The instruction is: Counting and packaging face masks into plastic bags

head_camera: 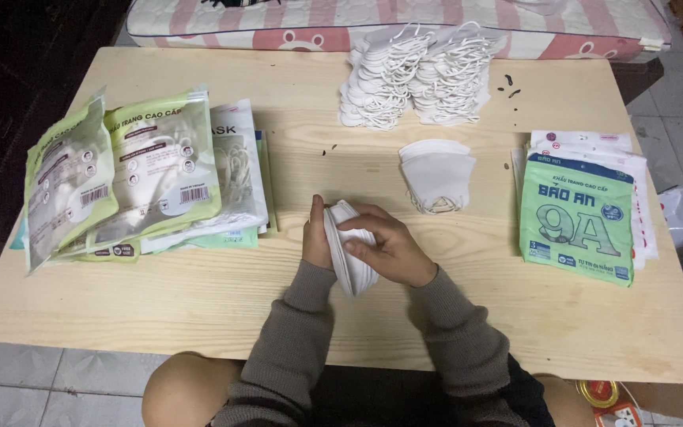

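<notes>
At the near-middle of the wooden table (pixel 199 308), both my hands are clamped on a small stack of folded white masks (pixel 351 257) held on edge. My left hand (pixel 317 237) backs the stack from the left, fingers closed against it; my right hand (pixel 389 251) wraps over the top and right side, fingers curled around the stack. Just beyond my hands lies a short pile of folded masks (pixel 437 175), flat on the table. Farther back sits a big heap of loose white masks (pixel 414 77) with ear loops showing, in two leaning stacks. Left side: filled green-and-clear packets (pixel 132 178), fanned and overlapping. Right side: a pile of flat empty pouches (pixel 579 209), green one on top, white ones under. Few dark specks (pixel 511 85) right of the heap. Pink-striped mattress (pixel 389 24) past the far table edge.
</notes>
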